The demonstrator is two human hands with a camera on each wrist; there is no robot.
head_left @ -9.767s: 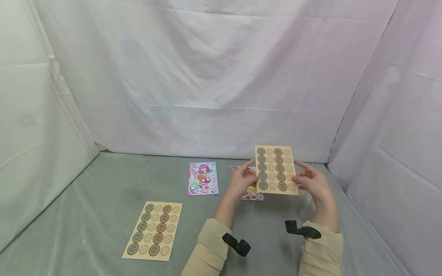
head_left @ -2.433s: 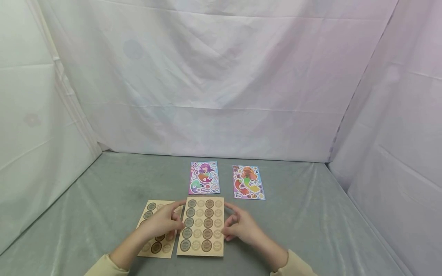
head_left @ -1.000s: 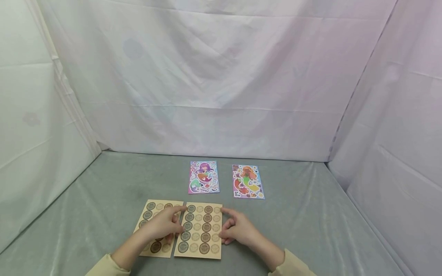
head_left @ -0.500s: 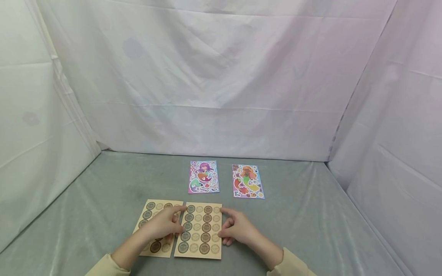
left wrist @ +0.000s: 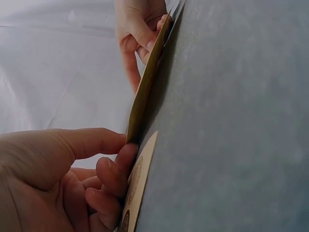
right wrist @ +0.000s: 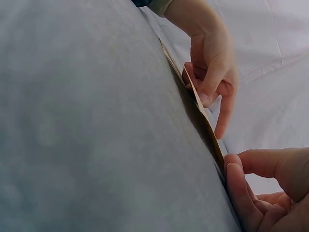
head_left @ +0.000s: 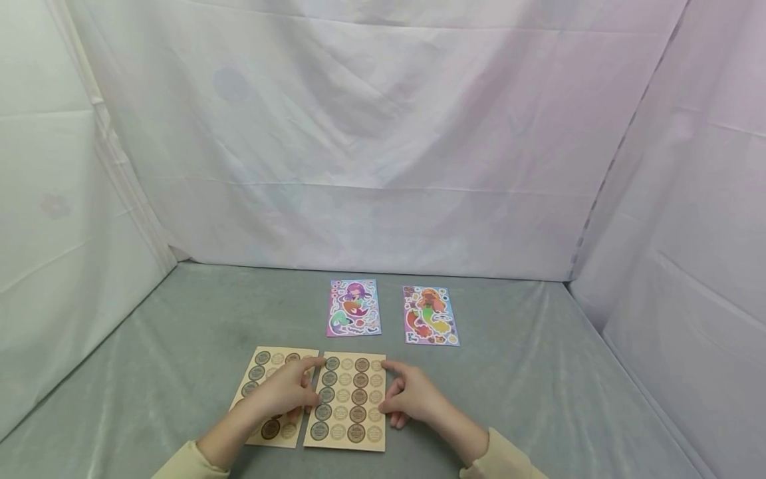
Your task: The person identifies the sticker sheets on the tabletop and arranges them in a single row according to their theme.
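A tan sheet of round stickers (head_left: 350, 399) lies flat or nearly so at the front of the table, its rows of dark and pale circles facing up. My left hand (head_left: 282, 391) pinches its left edge, thumb above and fingers curled below in the left wrist view. On the opposite edge, my right hand (head_left: 415, 398) pinches it between thumb and fingers. In the right wrist view the sheet (right wrist: 208, 126) shows edge-on, with a thin shadow gap beneath part of it. A second tan sticker sheet (head_left: 256, 374) lies close on the left, partly hidden under my left hand.
Two colourful mermaid sticker sheets lie farther back, a purple-haired one (head_left: 354, 307) and an orange-haired one (head_left: 431, 315). The grey cloth-covered table (head_left: 538, 386) is bounded by white curtains (head_left: 371, 133) at the back and both sides.
From over the orange-haired mermaid sheet, both hands have brought the tan sheet left and forward, down beside the other tan one. In the last second it has hardly moved.
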